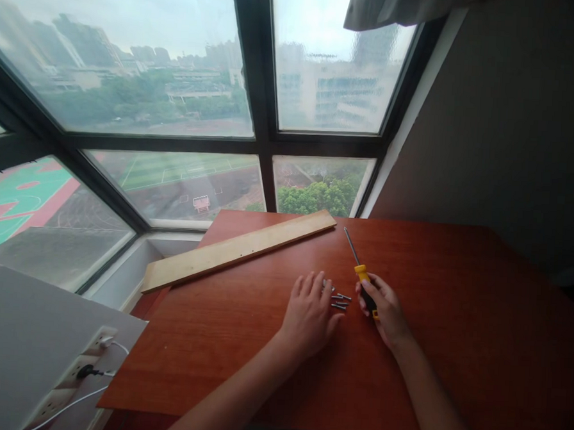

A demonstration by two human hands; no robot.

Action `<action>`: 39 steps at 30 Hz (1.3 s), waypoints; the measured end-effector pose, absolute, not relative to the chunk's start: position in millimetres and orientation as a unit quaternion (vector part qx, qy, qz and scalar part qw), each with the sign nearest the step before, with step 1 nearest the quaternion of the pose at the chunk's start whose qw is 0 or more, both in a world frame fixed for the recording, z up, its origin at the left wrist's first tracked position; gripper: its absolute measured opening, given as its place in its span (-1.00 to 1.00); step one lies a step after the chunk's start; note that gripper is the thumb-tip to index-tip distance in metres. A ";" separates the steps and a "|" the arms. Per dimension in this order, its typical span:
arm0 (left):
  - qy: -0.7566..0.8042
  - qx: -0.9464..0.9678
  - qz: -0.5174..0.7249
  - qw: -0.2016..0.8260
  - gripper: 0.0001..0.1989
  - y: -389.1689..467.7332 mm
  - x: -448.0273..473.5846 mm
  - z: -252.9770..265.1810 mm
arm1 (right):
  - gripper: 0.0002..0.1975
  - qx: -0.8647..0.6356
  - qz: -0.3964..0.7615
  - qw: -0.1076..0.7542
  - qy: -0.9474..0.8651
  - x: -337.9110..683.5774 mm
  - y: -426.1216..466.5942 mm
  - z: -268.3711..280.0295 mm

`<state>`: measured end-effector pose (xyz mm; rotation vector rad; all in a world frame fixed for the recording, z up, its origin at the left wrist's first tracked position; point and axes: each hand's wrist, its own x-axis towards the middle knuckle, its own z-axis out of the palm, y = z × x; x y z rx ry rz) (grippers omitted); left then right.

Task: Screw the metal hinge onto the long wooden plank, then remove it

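My right hand is wrapped round the yellow and black handle of a screwdriver, whose metal shaft points up and away toward the far edge of the table. Palm down on the tabletop lies my left hand, its fingers stretched out and slightly spread. Several loose screws form a small pile between the two hands, right beside the left fingers. Part of the pile is hidden by those fingers.
A long wooden board lies at a slant across the far left of the reddish-brown table, its left end overhanging the edge. Windows stand behind. Wall sockets with plugged-in cables are at lower left.
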<state>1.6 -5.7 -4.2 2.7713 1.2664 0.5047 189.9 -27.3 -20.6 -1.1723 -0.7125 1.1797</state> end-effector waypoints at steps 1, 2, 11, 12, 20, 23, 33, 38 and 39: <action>0.403 0.900 0.166 0.030 -0.41 -8.4 9.3 -6.0 | -0.67 -0.510 0.513 0.617 -0.309 190.1 -27.3 -20.4; 0.397 0.902 0.168 0.034 -0.45 -9.2 16.0 -7.4 | -0.67 -0.511 0.513 0.616 -0.309 190.3 -27.3 -20.2; 0.364 0.917 0.157 0.035 -0.83 7.1 43.5 -13.4 | -0.65 -0.518 0.512 0.615 -0.302 191.5 -28.3 -17.8; 0.361 0.919 0.155 0.026 -0.85 8.4 43.7 -14.6 | -0.65 -0.519 0.511 0.615 -0.303 191.3 -28.6 -17.4; 0.359 0.924 0.132 0.013 -0.84 30.3 29.7 -22.1 | -0.64 -0.526 0.504 0.614 -0.305 190.9 -29.2 -18.7; 0.369 0.920 0.128 0.023 -0.85 41.4 9.9 -22.0 | -0.63 -0.527 0.503 0.612 -0.308 191.2 -29.1 -19.8; 0.467 0.871 0.148 0.044 -0.79 74.7 -95.1 -13.5 | -0.61 -0.544 0.492 0.593 -0.332 189.3 -28.7 -18.1; 0.483 0.860 0.158 0.038 -0.79 81.4 -132.9 -12.9 | -0.59 -0.559 0.478 0.571 -0.365 188.1 -28.3 -20.4; 0.484 0.860 0.159 0.039 -0.79 81.6 -137.8 -12.4 | -0.58 -0.562 0.475 0.564 -0.375 187.8 -28.4 -21.9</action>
